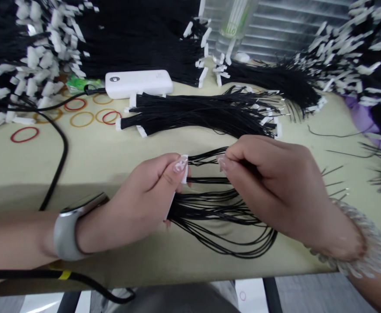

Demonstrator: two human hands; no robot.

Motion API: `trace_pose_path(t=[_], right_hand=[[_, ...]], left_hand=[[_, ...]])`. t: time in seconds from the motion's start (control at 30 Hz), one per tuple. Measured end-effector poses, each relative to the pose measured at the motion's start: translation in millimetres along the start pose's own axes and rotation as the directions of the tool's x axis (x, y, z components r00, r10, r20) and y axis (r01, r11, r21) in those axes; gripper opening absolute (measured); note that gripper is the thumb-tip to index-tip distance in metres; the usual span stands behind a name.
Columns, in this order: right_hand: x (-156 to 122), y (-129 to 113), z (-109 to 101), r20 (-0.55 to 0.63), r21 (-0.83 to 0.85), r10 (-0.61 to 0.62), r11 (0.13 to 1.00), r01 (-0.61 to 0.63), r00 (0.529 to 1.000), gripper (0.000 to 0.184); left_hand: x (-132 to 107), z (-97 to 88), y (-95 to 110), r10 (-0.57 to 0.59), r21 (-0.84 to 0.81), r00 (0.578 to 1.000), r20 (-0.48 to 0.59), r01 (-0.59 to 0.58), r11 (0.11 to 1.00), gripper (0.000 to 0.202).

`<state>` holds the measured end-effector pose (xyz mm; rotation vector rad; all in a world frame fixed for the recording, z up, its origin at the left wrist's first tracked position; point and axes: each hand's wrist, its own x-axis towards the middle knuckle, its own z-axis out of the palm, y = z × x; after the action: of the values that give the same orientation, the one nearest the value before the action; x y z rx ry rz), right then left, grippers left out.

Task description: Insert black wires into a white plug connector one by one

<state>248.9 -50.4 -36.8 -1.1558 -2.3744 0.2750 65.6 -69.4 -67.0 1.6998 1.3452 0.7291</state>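
Note:
My left hand [151, 191], with a watch on the wrist, is closed on the white connectors [185, 169] at one end of a bundle of thin black wires [216, 213]. My right hand [271, 187] pinches several strands of the same wires a short way to the right of the connectors. Below both hands the lower strands hang in a loose curve, and loose wire tips come out past my right hand. The palm of my left hand hides part of the connectors.
Behind the hands lie bundled black wires [197, 113], a white power bank [138, 83] with a black cable [63, 139], and rubber bands [81, 119]. Wire heaps with white connectors stand at the left [47, 48] and right [343, 56]. The table edge [183, 282] runs nearest me.

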Motion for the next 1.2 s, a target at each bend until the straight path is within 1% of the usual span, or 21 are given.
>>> trace_pose_path(t=[0.13, 0.2, 0.33, 0.47, 0.63, 0.77, 0.9, 1.03, 1.1, 1.2], right_hand=[[-0.8, 0.0, -2.3, 0.079, 0.102, -0.033, 0.994, 0.024, 0.996, 0.012], [-1.1, 0.6, -3.0, 0.081, 0.125, -0.036, 0.992, 0.026, 0.996, 0.011], [0.0, 2.3, -2.6, 0.062, 0.102, -0.011, 0.995, 0.005, 0.998, 0.012], [1.4, 2.2, -1.1, 0.069, 0.077, -0.023, 0.997, 0.017, 0.997, 0.010], [1.4, 1.5, -2.2, 0.075, 0.093, 0.008, 0.996, -0.015, 0.997, 0.013], [1.0, 2.2, -4.6, 0.086, 0.102, 0.002, 0.995, -0.010, 0.996, 0.012], [0.8, 2.4, -2.6, 0.122, 0.169, -0.026, 0.986, 0.005, 0.992, 0.011], [0.6, 0.4, 7.5, 0.136, 0.160, -0.094, 0.984, 0.072, 0.986, 0.008], [-0.2, -1.5, 12.3, 0.128, 0.162, -0.126, 0.981, 0.105, 0.984, 0.009], [-1.8, -4.7, 15.3, 0.097, 0.135, -0.139, 0.983, 0.125, 0.986, 0.009]], left_hand=[[-0.5, 0.4, -1.1, -0.001, -0.020, 1.000, 0.002, 0.001, 1.000, 0.034], [-0.4, 0.2, -0.8, 0.008, -0.018, 1.000, -0.003, -0.008, 1.000, 0.034], [0.0, -0.1, 0.1, 0.002, -0.016, 1.000, 0.004, -0.002, 1.000, 0.034], [-0.7, -0.4, 0.2, -0.004, -0.027, 1.000, 0.007, 0.004, 1.000, 0.034], [-1.4, -1.5, 1.4, 0.020, -0.012, 1.000, 0.012, -0.020, 1.000, 0.033], [-0.6, -1.3, 3.3, 0.031, -0.032, 0.999, 0.026, -0.030, 0.999, 0.033], [-0.6, -0.4, 3.7, 0.060, 0.006, 0.998, 0.026, -0.060, 0.998, 0.033], [-1.9, -1.1, 3.1, 0.093, 0.078, 0.993, 0.067, -0.098, 0.992, 0.032], [-2.6, -2.0, 3.1, 0.114, 0.119, 0.990, 0.083, -0.123, 0.985, 0.031], [-3.0, -2.8, 3.5, 0.130, 0.153, 0.987, 0.094, -0.144, 0.978, 0.030]])
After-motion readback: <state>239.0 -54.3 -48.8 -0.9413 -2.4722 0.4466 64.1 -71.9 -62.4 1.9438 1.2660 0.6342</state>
